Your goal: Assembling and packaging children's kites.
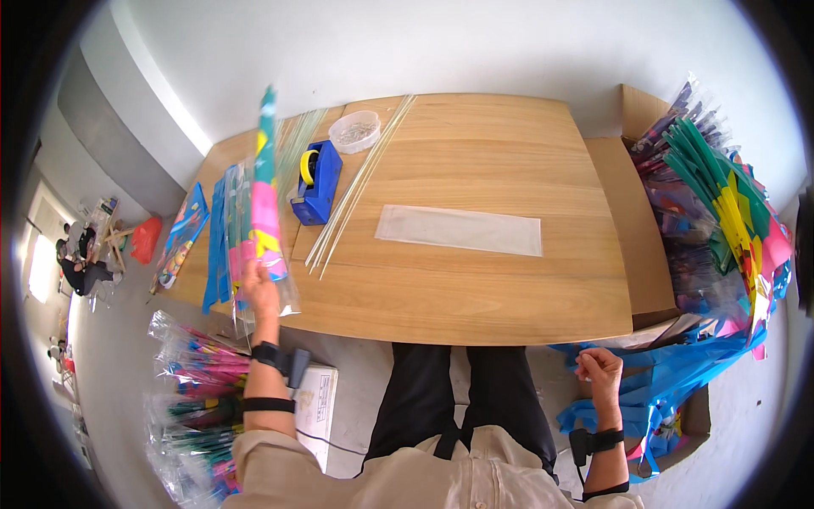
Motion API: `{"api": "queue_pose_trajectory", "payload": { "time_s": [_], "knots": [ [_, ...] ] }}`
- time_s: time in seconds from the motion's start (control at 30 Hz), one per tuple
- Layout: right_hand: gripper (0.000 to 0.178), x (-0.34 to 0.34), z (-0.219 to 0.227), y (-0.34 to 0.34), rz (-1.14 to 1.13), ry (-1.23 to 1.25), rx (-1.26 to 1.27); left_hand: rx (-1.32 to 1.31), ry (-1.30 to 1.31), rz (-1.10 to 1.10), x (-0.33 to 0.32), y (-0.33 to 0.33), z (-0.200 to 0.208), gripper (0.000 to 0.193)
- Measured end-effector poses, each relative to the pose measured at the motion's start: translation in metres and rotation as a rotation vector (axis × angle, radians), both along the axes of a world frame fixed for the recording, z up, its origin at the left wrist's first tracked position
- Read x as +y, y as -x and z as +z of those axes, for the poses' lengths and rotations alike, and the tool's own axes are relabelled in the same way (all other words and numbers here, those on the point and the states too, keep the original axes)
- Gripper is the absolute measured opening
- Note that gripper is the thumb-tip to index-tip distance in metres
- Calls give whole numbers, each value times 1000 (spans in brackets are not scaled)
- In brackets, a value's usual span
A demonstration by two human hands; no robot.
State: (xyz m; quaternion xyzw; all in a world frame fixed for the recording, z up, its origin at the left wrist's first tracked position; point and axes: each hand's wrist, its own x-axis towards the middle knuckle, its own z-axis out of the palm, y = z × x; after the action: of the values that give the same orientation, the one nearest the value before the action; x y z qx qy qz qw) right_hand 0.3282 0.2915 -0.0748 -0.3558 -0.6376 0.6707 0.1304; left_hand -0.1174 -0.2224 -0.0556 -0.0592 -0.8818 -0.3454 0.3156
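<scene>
Left hand (257,293) grasping an upright packaged colourful kite (266,191); right hand (599,366) clenched on blue plastic sheeting (670,382) beside it.

A light wooden desk (475,288) with rounded corners stands against a plain white wall (441,42). The floor (110,339) is smooth and grey. A grey band (102,127) runs along the base of the left wall. At far left, a bright opening (41,267) admits daylight. An open cardboard box (632,220) stands at the right end of the desk.
</scene>
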Motion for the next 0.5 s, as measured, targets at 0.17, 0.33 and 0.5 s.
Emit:
{"api": "queue_pose_trajectory", "payload": {
  "time_s": [0.17, 0.33, 0.5],
  "knots": [
    [28, 8, -15, -43, -3, -391, -92, -11, 348, 323, -43, 26, 2, 27],
    [33, 7, -14, -66, -48, -579, -415, 222, 312, 31, 8, 21, -17, 38],
    [16, 51, 36, -45, -225, -915, -56, -217, 116, -547, 129, -54, -39, 18]
  ]
}}
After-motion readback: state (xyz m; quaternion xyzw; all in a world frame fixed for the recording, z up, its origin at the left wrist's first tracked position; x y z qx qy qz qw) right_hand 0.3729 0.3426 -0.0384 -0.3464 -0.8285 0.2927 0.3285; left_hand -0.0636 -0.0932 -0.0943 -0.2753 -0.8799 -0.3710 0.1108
